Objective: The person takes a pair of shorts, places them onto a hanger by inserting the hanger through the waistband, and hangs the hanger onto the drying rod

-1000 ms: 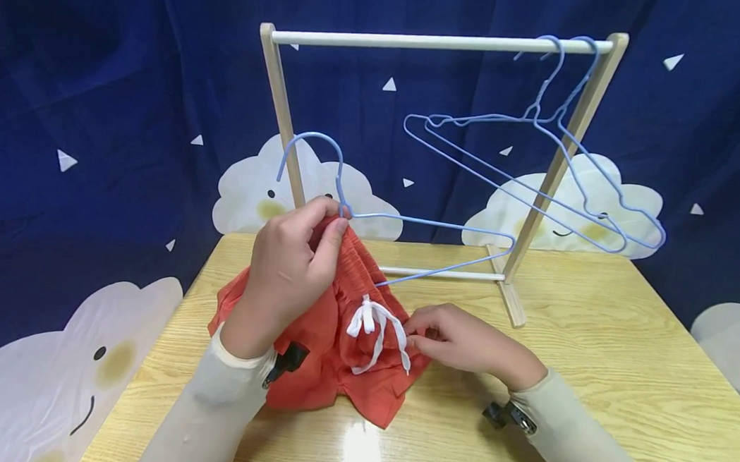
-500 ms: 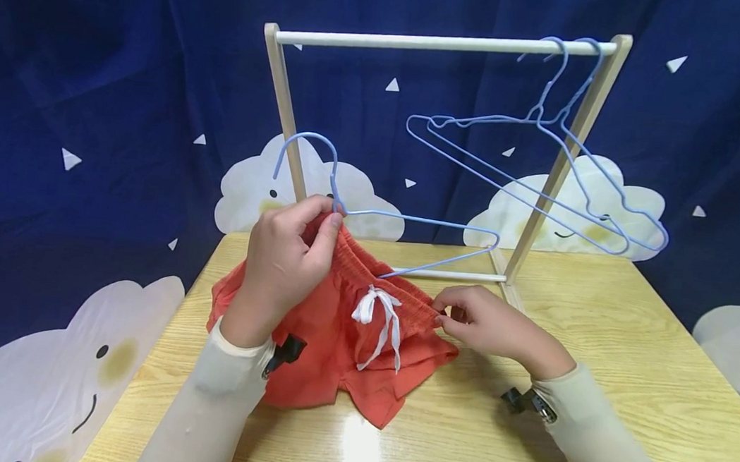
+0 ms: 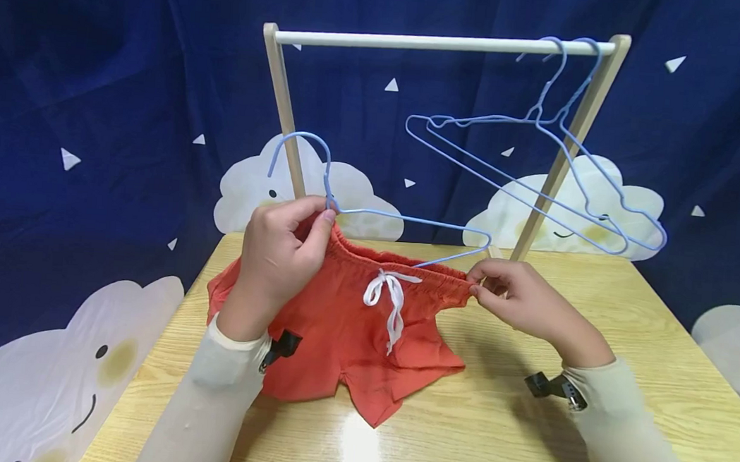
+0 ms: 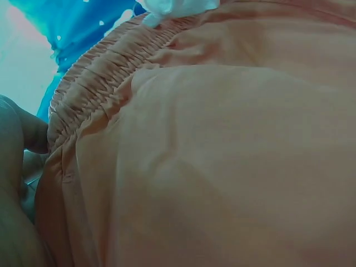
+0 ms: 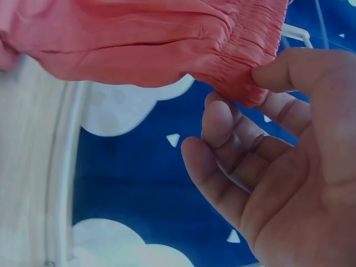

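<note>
Red shorts [image 3: 313,326] with an elastic waistband and a white drawstring [image 3: 394,303] are spread between the two hands, their legs hanging down to the table. My left hand [image 3: 282,254] pinches the left end of the waistband, right at the neck of a blue wire hanger [image 3: 434,222]. Part of the hanger's lower bar dips inside the waist opening, and its left half is hidden by the hand and cloth. At the other end of the waistband, my right hand [image 3: 515,296] pinches the fabric between thumb and index finger; the right wrist view shows its other fingers loosely bent.
Behind the shorts stands a wooden rack with a white top rail [image 3: 407,42]. Two blue hangers [image 3: 536,121] hang at its right end. Everything rests on a wood-grain table [image 3: 641,375], with a dark blue curtain [image 3: 130,103] with clouds behind.
My right hand has moved right and up, pulling the waistband out into a wide, nearly level stretch. My left hand and the hanger have shifted slightly left.
</note>
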Available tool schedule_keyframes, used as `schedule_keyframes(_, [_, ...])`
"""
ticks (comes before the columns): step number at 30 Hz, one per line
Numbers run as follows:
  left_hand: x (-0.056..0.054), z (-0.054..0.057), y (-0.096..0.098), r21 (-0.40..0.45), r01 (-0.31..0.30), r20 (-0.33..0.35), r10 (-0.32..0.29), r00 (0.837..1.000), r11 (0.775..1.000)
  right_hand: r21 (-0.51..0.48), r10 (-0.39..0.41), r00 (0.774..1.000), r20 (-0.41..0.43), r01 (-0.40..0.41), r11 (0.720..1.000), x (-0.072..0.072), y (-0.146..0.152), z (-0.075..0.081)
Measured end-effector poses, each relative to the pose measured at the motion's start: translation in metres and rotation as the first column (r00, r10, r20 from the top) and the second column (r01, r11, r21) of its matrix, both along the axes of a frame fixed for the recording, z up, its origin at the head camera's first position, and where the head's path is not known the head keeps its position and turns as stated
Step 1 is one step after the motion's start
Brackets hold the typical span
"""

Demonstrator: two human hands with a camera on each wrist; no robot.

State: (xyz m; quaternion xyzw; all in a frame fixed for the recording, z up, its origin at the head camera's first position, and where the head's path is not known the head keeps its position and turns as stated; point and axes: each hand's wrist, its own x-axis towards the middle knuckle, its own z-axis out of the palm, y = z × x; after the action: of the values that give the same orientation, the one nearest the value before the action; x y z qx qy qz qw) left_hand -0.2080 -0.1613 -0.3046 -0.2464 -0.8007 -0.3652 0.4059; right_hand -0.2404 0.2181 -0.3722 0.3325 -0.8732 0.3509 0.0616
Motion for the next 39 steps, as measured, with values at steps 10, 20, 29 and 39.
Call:
schedule_keyframes(10, [-0.001, -0.001, 0.002, -0.003, 0.03, 0.038, -0.029, 0.999, 1.0, -0.034, -0.092, 0.993, -0.071, 0.09, 0.995, 0.006, 0.012, 0.016])
schedule_keyframes(20, [-0.002, -0.002, 0.001, -0.006, 0.04, 0.07, -0.039, 0.997, 0.999, -0.055, -0.18, 0.977, -0.113, 0.175, 0.983, 0.011, 0.013, 0.021])
schedule_keyframes(29, [-0.002, -0.003, 0.002, -0.028, 0.076, 0.093, -0.073, 0.993, 0.997, -0.154, -0.328, 0.93, -0.164, 0.304, 0.94, 0.015, 0.008, 0.024])
schedule_keyframes(39, [0.0, -0.002, 0.004, -0.067, 0.098, 0.13, -0.088, 0.988, 0.993, -0.236, -0.381, 0.899, -0.215, 0.331, 0.914, 0.017, 0.002, 0.023])
